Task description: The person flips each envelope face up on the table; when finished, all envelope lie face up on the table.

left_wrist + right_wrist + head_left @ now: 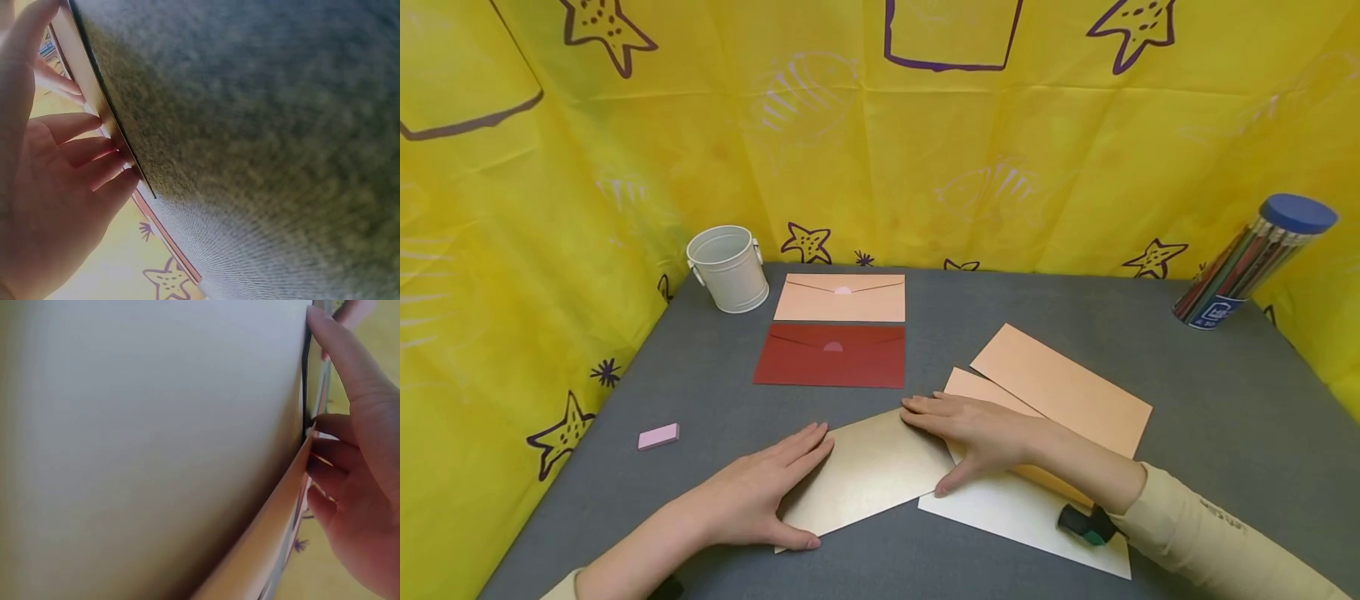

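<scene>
A gold envelope (868,467) lies at a slant on the grey table, between both hands. My left hand (748,492) rests at its left end, fingers stretched to the upper edge and thumb by the lower left corner. At the other end is my right hand (981,433), its fingertips on the upper right corner and its thumb at the lower right corner. In the left wrist view, extended fingers (84,150) touch the envelope's edge. Under my right hand and forearm, a white envelope (1022,517) and an orange-tan envelope (988,390) are partly hidden.
Another orange-tan envelope (1067,383) lies to the right. Farther back are a red envelope (831,362) and a peach envelope (842,304). A white bucket (730,271) stands at back left, a pencil tube (1247,267) at back right. A pink eraser (658,436) lies left.
</scene>
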A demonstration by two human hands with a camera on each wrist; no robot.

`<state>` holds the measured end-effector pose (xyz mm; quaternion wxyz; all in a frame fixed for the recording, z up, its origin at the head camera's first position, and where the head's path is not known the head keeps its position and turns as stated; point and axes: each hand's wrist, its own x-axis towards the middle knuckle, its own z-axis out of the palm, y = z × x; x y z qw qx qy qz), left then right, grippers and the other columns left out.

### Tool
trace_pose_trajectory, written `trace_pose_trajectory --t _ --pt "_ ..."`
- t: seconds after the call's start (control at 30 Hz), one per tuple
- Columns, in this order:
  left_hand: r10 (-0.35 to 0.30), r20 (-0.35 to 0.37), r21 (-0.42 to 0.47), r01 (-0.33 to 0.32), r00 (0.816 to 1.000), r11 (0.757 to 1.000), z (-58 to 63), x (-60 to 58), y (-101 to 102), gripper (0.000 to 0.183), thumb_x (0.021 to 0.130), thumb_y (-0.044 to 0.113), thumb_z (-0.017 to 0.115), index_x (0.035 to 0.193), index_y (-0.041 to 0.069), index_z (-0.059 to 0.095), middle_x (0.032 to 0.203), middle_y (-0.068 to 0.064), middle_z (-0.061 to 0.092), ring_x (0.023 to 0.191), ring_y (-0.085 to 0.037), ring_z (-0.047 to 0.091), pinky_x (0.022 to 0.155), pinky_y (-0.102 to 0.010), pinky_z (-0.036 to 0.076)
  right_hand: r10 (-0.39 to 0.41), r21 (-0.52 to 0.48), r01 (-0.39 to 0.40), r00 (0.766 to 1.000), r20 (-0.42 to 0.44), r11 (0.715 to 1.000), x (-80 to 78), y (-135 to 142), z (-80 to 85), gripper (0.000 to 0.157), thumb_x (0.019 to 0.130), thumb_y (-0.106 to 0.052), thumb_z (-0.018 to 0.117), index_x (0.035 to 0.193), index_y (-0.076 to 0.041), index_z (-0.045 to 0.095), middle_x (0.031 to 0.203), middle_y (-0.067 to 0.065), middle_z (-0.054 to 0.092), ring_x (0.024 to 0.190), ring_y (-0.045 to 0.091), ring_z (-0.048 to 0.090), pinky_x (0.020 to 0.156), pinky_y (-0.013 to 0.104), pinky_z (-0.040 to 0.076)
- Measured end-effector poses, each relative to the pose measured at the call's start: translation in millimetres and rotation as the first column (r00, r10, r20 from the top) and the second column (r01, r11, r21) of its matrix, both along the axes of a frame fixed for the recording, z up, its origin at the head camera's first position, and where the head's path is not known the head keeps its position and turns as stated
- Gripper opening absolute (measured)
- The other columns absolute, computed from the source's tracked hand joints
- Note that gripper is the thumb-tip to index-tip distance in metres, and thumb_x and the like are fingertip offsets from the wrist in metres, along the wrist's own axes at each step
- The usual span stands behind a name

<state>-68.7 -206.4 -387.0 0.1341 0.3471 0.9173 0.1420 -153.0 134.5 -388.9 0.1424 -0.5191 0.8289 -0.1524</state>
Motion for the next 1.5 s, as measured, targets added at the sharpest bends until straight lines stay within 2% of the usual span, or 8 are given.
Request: trace_pose_trajectory --t 0.6,0.7,0.87,0.97,1.07,1.2,1.33,1.5 --pt "-0.109 -0.161 -0.078 0.097 0.981 0.992 4.3 -2.4 -4 0.085 0.080 0.059 0.066 0.145 0.008 0.047 0.150 -0.012 0.041 0.137 -0.023 0.040 0.089 -0.046 0.052 0.032 0.023 -0.029 0.993 -0.113 0.999 3.2 -9 -0.6 0.093 0.081 -0.065 0.066 0.148 -0.006 0.041 0.155 0.011 0.034 0.141 0.025 0.034 0.112 0.040 0.030" --pt "-0.128 -0.148 -0.042 0.123 0.981 0.991 7.7 -5.3 -8 0.078 0.081 0.055 0.067 0.142 0.008 0.051 0.146 -0.013 0.046 0.132 -0.022 0.048 0.088 -0.045 0.052 0.045 0.014 -0.043 0.990 -0.134 0.999 4.6 -11 -1.3 0.095 0.080 -0.068 0.065 0.148 -0.006 0.041 0.153 0.012 0.036 0.140 0.024 0.035 0.112 0.038 0.030" --pt "-0.168 -0.057 0.100 0.173 0.984 0.980 15.3 -14.1 -18 0.063 0.083 0.044 0.070 0.135 0.011 0.059 0.138 -0.012 0.054 0.123 -0.022 0.055 0.091 -0.037 0.052 0.049 -0.002 -0.050 0.991 -0.125 0.999 6.2 -13 0.2 0.091 0.082 -0.065 0.064 0.147 -0.006 0.042 0.152 0.012 0.038 0.139 0.022 0.037 0.112 0.036 0.031" --pt "-0.203 -0.022 0.204 0.203 0.979 0.958 19.8 -20.3 -25 0.052 0.083 0.035 0.072 0.130 0.014 0.064 0.132 -0.008 0.059 0.120 -0.019 0.058 0.090 -0.036 0.052 0.029 -0.018 -0.030 0.995 -0.094 0.999 6.5 -14 2.4 0.083 0.084 -0.063 0.062 0.146 -0.009 0.046 0.151 0.008 0.041 0.137 0.022 0.040 0.110 0.036 0.034" --pt "-0.236 -0.044 0.295 0.238 0.971 0.925 24.1 -25.3 -32 0.043 0.083 0.027 0.073 0.124 0.016 0.068 0.122 0.000 0.066 0.111 -0.013 0.063 0.086 -0.031 0.054 0.018 -0.053 -0.021 0.998 -0.060 0.998 5.6 -15 4.4 0.074 0.087 -0.058 0.061 0.143 -0.010 0.050 0.147 0.005 0.047 0.133 0.021 0.046 0.107 0.036 0.038" --pt "-0.248 -0.063 0.428 0.251 0.967 0.868 28.4 -30.6 -41 0.033 0.082 0.016 0.074 0.115 0.015 0.073 0.108 0.007 0.071 0.095 -0.005 0.068 0.079 -0.022 0.054 0.036 -0.164 -0.039 0.999 -0.023 0.986 0.8 -18 4.1 0.054 0.091 -0.042 0.066 0.135 -0.011 0.059 0.133 0.000 0.060 0.116 0.009 0.059 0.095 0.026 0.047" --pt "-0.222 -0.005 0.542 0.189 0.975 0.819 30.5 -33.7 -48 0.028 0.080 0.005 0.073 0.106 0.014 0.076 0.098 0.004 0.074 0.084 -0.006 0.070 0.073 -0.023 0.055 0.040 -0.271 -0.027 0.998 0.044 0.962 -3.0 -21 1.9 0.033 0.091 -0.019 0.068 0.124 -0.012 0.068 0.115 -0.005 0.068 0.086 -0.003 0.060 0.076 0.015 0.049" --pt "-0.139 0.020 0.605 0.098 0.990 0.790 32.3 -36.9 -57 0.021 0.082 -0.001 0.073 0.098 0.011 0.078 0.090 -0.001 0.075 0.077 -0.013 0.071 0.069 -0.024 0.056 0.027 -0.357 0.026 0.990 0.141 0.934 -5.1 -23 -1.7 0.023 0.094 -0.011 0.065 0.116 -0.010 0.072 0.107 -0.004 0.072 0.090 -0.002 0.063 0.078 0.016 0.051"
